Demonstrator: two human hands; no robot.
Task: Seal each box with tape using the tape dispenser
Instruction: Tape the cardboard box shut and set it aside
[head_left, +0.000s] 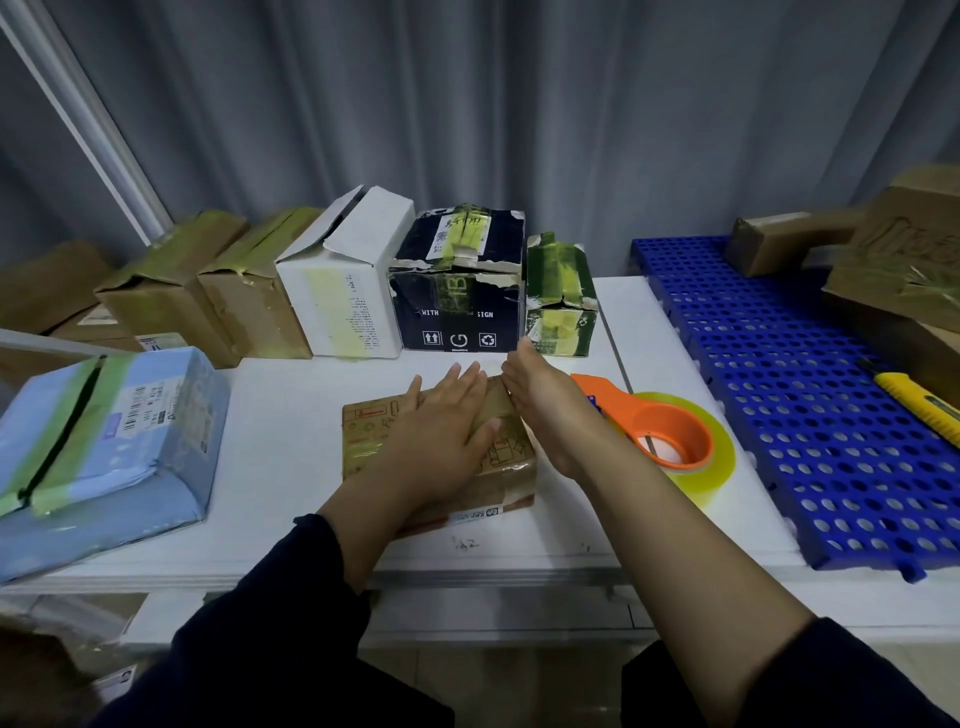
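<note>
Left hand (447, 423): flat, palm down on top of the small brown box (371, 436), fingers straight and together, pressing, not gripping. Right hand (540, 402): edge-on against the box's right side, fingers straight and pointing to the top of the frame, holding nothing.

The box lies flat at centre frame on the white table (291, 395), with glossy tape visible on its near right end.

Tape dispenser (621, 402): orange, lying on the table just right of the right forearm with nobody holding it. Its yellowish tape roll (724, 467) sits toward the lower right.

Further right: blue perforated mat (779, 395), with a yellow utility knife (917, 402) on it at the right edge of the frame.

Back row across mid-frame, left to right: two brown boxes (171, 296), white box (345, 296), dark box (457, 296), small green box (558, 299), all showing yellow-green tape.

Left edge: light blue box (114, 436), taped. Upper right: more brown boxes (909, 249).
</note>
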